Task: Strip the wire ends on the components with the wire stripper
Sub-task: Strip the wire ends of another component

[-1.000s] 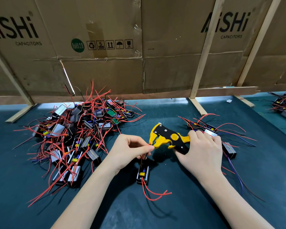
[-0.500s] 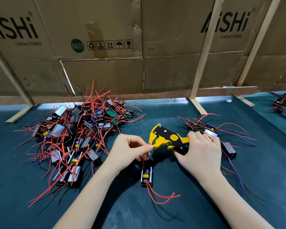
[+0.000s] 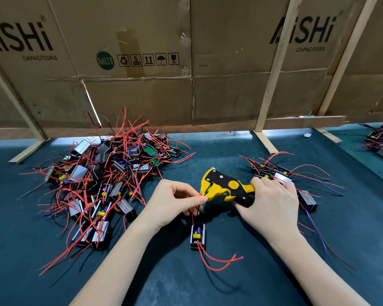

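The right hand is wrapped around the handles of the wire stripper, fingers curled over the upper handle and thumb under the lower one, so the tool sits above the mat with its head pointing away from the palm toward the other hand. The stripper has a yellow body with black side plates, a round yellow knob in the middle of the black plate, and a yellow nose that curves down at the front. Right at the mouth of that nose, the left hand pinches a red wire between thumb and forefinger, the remaining fingers curled loosely beneath; whether the wire tip is actually inside the mouth cannot be told, as the fingertips cover it. From the pinch the wire drops straight down to the component, a small black open-topped box holding a yellow part and a blue one, which lies on the dark green mat just below and between the two hands. Two more red leads run out of the component's near end and curl over the mat toward the right forearm. Beyond the left hand's knuckles lies a big tangled pile of components with red wires sticking out; behind the right hand's fingers sits a smaller group with red, black and blue leads. A cardboard wall stands past both.
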Motion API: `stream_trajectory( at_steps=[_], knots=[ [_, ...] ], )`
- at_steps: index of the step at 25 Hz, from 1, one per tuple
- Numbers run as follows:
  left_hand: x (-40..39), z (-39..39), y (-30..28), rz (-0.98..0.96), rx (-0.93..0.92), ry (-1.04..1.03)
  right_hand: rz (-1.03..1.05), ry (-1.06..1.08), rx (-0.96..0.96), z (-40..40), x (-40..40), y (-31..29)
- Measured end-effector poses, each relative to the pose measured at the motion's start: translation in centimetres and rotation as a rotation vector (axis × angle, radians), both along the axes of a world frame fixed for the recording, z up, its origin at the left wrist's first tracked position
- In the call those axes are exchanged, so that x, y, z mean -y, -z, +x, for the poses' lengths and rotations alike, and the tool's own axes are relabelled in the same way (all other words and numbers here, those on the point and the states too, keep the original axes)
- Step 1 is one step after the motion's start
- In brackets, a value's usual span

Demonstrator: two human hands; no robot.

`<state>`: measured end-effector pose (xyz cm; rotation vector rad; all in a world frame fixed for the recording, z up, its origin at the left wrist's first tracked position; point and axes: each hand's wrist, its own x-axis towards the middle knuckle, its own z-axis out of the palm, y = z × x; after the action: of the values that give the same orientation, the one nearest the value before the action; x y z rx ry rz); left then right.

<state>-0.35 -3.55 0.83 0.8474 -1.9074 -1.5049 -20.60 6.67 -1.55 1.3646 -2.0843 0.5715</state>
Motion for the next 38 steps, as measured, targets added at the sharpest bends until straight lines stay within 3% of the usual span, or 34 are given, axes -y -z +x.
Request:
stream_trajectory(
  at_steps=[38],
  knots=[
    [0.34,0.92,-0.41,-0.019,0.001,0.148,0.022,-0.065,0.013,0.01,-0.03,-0.12]
  ],
)
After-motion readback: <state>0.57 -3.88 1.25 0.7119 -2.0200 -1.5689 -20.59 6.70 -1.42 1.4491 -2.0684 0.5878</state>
